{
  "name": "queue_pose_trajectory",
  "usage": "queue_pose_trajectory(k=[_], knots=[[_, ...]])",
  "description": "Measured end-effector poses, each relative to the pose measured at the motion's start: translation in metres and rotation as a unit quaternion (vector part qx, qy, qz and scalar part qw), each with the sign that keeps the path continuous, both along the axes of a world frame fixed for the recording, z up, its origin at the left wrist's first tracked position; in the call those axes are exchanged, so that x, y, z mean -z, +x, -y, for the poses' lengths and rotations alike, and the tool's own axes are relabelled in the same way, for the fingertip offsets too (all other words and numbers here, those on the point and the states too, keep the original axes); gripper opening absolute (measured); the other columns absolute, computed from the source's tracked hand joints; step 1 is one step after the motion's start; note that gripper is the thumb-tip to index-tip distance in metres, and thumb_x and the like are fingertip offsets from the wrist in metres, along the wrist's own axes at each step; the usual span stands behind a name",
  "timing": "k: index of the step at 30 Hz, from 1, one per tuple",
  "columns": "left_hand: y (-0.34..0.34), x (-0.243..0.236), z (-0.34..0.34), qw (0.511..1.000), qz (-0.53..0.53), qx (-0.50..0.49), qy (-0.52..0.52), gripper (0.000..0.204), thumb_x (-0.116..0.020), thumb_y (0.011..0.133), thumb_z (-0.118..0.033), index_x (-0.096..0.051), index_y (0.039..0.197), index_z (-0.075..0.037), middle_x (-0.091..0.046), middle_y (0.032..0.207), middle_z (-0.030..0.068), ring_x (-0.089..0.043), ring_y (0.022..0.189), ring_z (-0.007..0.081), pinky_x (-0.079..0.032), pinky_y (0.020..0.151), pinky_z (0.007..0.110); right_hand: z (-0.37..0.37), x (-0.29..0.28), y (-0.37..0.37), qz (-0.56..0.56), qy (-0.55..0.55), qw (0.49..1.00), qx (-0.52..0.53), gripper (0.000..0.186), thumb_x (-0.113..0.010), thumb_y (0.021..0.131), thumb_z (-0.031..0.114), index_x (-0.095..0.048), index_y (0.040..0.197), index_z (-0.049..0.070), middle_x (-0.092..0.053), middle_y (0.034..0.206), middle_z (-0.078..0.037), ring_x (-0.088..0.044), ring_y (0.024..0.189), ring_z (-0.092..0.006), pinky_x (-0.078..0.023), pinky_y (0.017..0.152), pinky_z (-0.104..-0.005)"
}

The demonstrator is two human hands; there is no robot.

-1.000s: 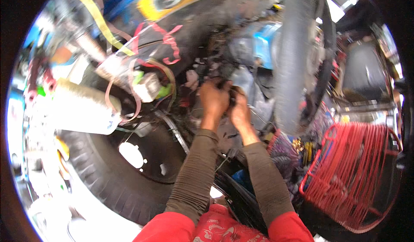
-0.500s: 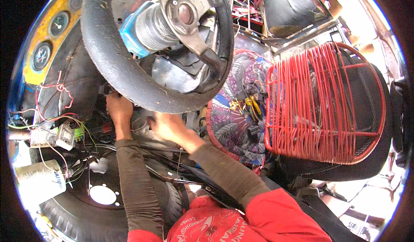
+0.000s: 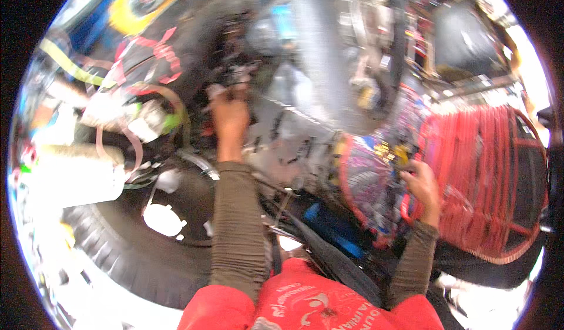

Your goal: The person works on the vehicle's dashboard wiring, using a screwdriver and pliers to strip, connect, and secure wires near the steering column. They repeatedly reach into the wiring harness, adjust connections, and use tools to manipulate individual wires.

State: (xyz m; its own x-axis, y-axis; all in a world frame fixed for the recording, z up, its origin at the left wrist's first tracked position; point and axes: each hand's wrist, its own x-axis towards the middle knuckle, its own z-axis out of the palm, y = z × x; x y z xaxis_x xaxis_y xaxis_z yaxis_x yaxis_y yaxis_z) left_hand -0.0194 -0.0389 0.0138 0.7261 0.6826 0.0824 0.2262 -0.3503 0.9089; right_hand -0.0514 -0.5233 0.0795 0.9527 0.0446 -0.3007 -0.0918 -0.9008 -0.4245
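Note:
Motion blurs the whole view. My left hand point(image 3: 231, 118) reaches up to a dark fitting point(image 3: 235, 74) below the dashboard, its fingers closed around something I cannot make out. My right hand point(image 3: 424, 188) is over the patterned cloth point(image 3: 361, 168) beside the red seat, fingers curled; whatever may be between them is too smeared to name. Just beyond its fingertips, several yellow items point(image 3: 385, 152) lie on the cloth among small tools and wires. The steering wheel point(image 3: 320, 54) crosses the upper middle, beyond both hands.
The red corded seat back point(image 3: 479, 177) stands at the right. Left of my arm are a tyre point(image 3: 126, 265), a pale container point(image 3: 79, 174) and loose wires, some red point(image 3: 161, 54). A yellow gauge panel point(image 3: 126, 15) is at the upper left. Black bars run near my body.
My right hand has moved from near my left hand, under the steering wheel, out to the cloth at the right. My left hand stays under the dashboard. The view has swung left.

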Motion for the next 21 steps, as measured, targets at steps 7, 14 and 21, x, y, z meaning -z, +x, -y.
queue_pose_trajectory(k=[7, 14, 21], knots=[[-0.023, -0.019, 0.012, 0.885, 0.200, 0.018, -0.420, 0.029, -0.059, 0.104, -0.019, -0.071, 0.115, 0.005, -0.073, 0.107, 0.0085, -0.066, 0.098, 0.0174, -0.048, 0.092, 0.031, -0.083, -0.007, 0.002, -0.046, 0.193, 0.975, -0.103, 0.017, -0.070, 0.090, 0.007, -0.071, 0.104, -0.002, -0.075, 0.097, -0.015, -0.072, 0.093, -0.0215, -0.053, 0.086, -0.0333], [-0.019, -0.025, 0.000, 0.873, 0.171, 0.028, -0.456, 0.029, -0.058, 0.103, -0.025, -0.071, 0.115, -0.001, -0.072, 0.104, 0.0067, -0.063, 0.096, 0.0201, -0.046, 0.093, 0.037, -0.181, -0.004, -0.010, 0.072, 0.264, 0.955, -0.118, 0.014, -0.070, 0.091, 0.009, -0.072, 0.104, 0.001, -0.075, 0.097, -0.013, -0.072, 0.091, -0.0232, -0.054, 0.084, -0.0333], [-0.010, -0.016, -0.014, 0.854, 0.157, 0.035, -0.494, 0.028, -0.060, 0.103, -0.028, -0.071, 0.110, -0.003, -0.072, 0.102, 0.0066, -0.065, 0.089, 0.0217, -0.051, 0.086, 0.037, -0.294, 0.003, 0.013, 0.130, 0.321, 0.923, -0.171, 0.016, -0.071, 0.093, 0.009, -0.072, 0.106, -0.001, -0.074, 0.098, -0.011, -0.068, 0.090, -0.0157, -0.053, 0.083, -0.0298]])
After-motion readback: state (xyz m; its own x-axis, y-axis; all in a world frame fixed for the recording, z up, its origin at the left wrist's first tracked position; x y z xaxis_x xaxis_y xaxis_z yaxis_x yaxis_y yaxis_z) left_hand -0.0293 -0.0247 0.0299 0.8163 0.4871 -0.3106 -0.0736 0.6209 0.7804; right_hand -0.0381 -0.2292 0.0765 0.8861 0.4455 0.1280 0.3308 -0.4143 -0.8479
